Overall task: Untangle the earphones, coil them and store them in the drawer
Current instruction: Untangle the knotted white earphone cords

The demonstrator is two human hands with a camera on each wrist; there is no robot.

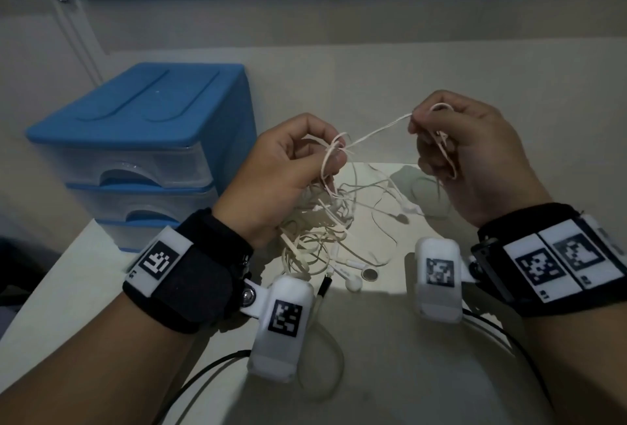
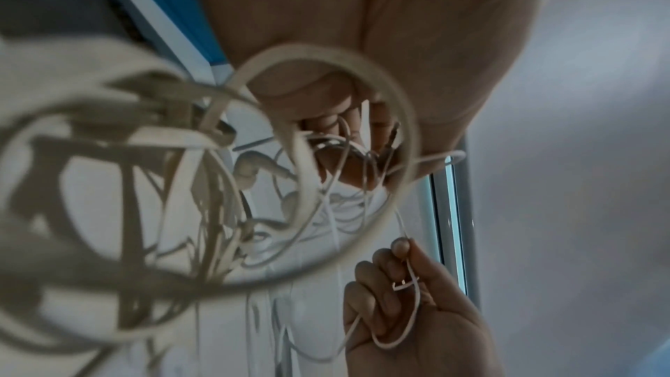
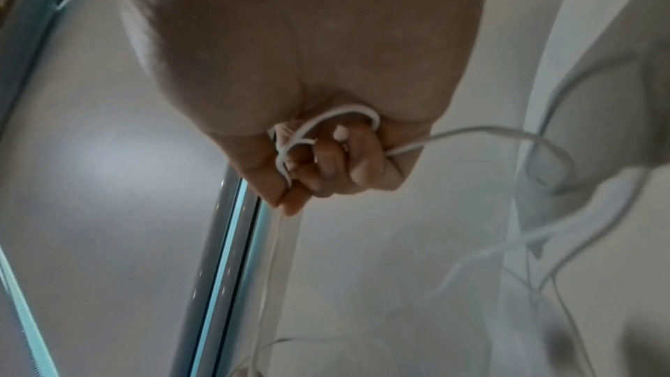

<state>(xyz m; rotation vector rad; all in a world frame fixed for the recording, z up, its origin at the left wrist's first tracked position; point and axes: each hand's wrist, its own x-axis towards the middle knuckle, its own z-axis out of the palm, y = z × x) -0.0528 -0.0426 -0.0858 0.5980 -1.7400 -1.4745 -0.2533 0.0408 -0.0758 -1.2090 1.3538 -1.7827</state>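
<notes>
A tangle of white earphone cables (image 1: 322,221) hangs from my hands down onto the white table (image 1: 390,340). My left hand (image 1: 305,160) is raised over the heap and pinches a knot of cable loops (image 2: 326,136). A taut strand (image 1: 376,129) runs from there to my right hand (image 1: 437,139), which grips a cable loop in curled fingers (image 3: 326,159). Two earbuds (image 1: 353,280) lie at the near edge of the heap. The blue-topped drawer unit (image 1: 146,153) stands at the left, all its clear drawers closed.
A small round metal piece (image 1: 369,274) lies beside the earbuds. Black cables (image 1: 203,370) run from the wrist cameras across the near table. A wall and a window ledge (image 1: 339,34) close off the far side.
</notes>
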